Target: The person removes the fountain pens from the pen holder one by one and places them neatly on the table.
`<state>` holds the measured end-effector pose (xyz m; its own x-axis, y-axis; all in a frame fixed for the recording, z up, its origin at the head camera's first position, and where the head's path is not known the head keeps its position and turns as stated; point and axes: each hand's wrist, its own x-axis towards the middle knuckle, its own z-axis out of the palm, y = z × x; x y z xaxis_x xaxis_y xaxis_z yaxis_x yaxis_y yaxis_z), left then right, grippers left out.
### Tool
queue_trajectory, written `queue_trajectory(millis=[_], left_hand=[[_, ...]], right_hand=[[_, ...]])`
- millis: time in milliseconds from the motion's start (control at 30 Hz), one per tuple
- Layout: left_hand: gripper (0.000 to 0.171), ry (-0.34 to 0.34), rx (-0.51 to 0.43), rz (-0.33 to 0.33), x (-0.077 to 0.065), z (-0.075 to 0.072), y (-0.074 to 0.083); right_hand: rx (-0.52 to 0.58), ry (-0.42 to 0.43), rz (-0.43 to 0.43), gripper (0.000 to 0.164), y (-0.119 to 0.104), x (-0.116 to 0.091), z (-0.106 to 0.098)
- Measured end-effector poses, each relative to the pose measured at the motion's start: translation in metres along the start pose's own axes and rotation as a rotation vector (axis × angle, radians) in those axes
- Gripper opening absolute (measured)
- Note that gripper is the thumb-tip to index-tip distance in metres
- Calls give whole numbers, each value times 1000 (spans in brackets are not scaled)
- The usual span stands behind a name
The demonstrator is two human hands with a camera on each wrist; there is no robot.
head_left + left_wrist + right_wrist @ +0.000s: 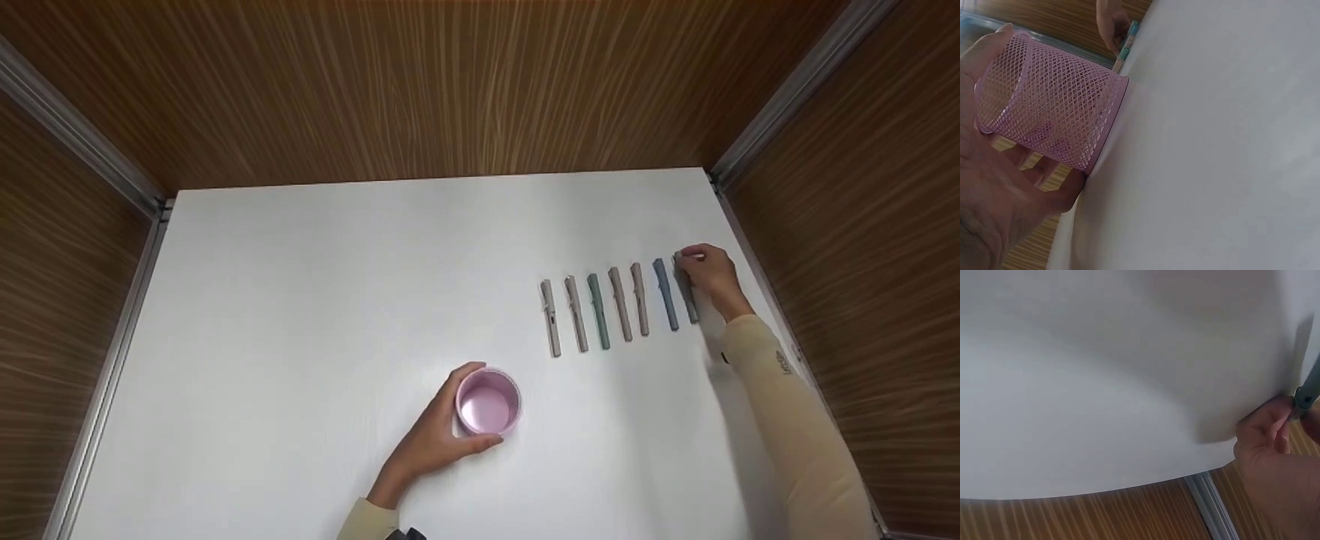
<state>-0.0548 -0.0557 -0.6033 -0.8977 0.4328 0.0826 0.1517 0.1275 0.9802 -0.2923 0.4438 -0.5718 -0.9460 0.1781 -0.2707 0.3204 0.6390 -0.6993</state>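
Observation:
A pink mesh pen holder (pixel 486 409) stands upright on the white table with nothing inside it. My left hand (pixel 435 439) grips it from the left; the left wrist view shows the fingers and thumb around the mesh wall (pixel 1067 95). At the far right of a row of pens, my right hand (pixel 712 274) pinches the top end of a dark grey-green pen (pixel 688 300). Closer in the right wrist view, fingertips hold the end of that pen (pixel 1310 385), partly cut off by the frame. Beside it lies a blue pen (pixel 665 294).
Farther left in the row lie a green pen (pixel 598 311) and several grey-beige pens, including one at the left end (pixel 551 319), spaced apart and roughly parallel. Wood-grain panels (pixel 450 90) enclose the white table (pixel 300 300) at the back and both sides.

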Motion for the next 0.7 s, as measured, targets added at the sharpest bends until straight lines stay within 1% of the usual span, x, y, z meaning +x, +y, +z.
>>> queue_trajectory(millis=[167, 267, 433, 500, 700], left_hand=[[100, 1, 13, -16, 1, 0, -1], [100, 1, 22, -20, 3, 0, -1], [99, 0, 18, -11, 4, 0, -2], [100, -2, 18, -9, 4, 0, -2], [101, -5, 22, -1, 2, -3, -3]], right_hand=[[-46, 20, -11, 48, -3, -2, 0], [-49, 36, -13, 48, -2, -4, 1], [-65, 74, -21, 47, -1, -7, 3], [-87, 88, -26, 47, -2, -8, 4], [-116, 105, -27, 47, -6, -11, 10]])
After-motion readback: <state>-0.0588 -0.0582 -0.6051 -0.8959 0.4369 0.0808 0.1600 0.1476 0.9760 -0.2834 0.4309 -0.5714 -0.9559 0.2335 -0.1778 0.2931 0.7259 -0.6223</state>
